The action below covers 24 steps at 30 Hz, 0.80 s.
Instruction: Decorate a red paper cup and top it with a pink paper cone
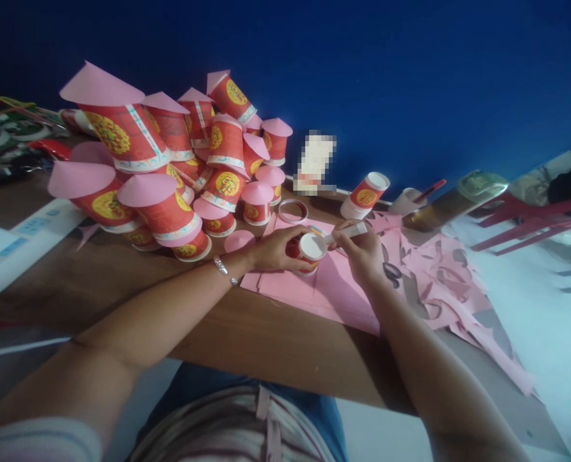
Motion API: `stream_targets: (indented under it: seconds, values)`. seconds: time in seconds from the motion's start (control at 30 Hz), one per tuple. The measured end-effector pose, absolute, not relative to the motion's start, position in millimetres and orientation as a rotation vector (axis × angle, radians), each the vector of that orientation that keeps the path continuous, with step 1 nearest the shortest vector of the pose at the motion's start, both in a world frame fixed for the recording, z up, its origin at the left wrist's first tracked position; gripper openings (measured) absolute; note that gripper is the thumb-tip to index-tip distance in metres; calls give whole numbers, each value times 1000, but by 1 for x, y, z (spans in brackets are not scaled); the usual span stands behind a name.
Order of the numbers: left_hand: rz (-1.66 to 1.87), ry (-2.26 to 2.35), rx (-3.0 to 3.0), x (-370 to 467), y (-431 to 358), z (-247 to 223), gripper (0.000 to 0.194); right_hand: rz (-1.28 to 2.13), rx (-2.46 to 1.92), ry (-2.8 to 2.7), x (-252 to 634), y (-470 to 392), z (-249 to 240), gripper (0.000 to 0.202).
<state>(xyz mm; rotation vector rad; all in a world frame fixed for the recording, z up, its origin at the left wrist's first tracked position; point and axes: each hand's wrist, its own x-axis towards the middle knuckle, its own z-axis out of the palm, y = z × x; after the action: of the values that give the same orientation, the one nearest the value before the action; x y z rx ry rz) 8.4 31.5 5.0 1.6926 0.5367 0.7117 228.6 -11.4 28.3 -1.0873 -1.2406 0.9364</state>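
Observation:
My left hand [276, 249] grips a small red paper cup [309, 250] with its white mouth facing me, held over a pink paper sheet [309, 289]. My right hand [361, 251] holds a white glue stick [350, 232], its tip at the cup's rim. A silver bracelet sits on my left wrist. Scissors [391, 274] lie on the pink paper just right of my right hand. A pink paper disc [240, 240] lies left of the cup.
A heap of red cups topped with pink paper cones [170, 167] fills the wooden table's [247, 340] back left. A tape ring [293, 210], a stack of plain cups [365, 194], pink offcuts [439, 276] and a bottle [453, 202] lie at right. Red chairs [530, 221] stand beyond.

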Motion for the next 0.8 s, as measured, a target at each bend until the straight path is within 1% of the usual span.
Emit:
stream_targets:
  seconds: [0.17,0.53,0.8]
  values:
    - [709,554,1705,8,31,7,65,936,-1102,-1232,229,-12,29,37]
    - [722,518,1690,8,32,4,65,923,-1117,-1203,227,-10,25,31]
    - [730,503,1691,9,32,4,61,1022,-1027,-1140,232,-8,18,26]
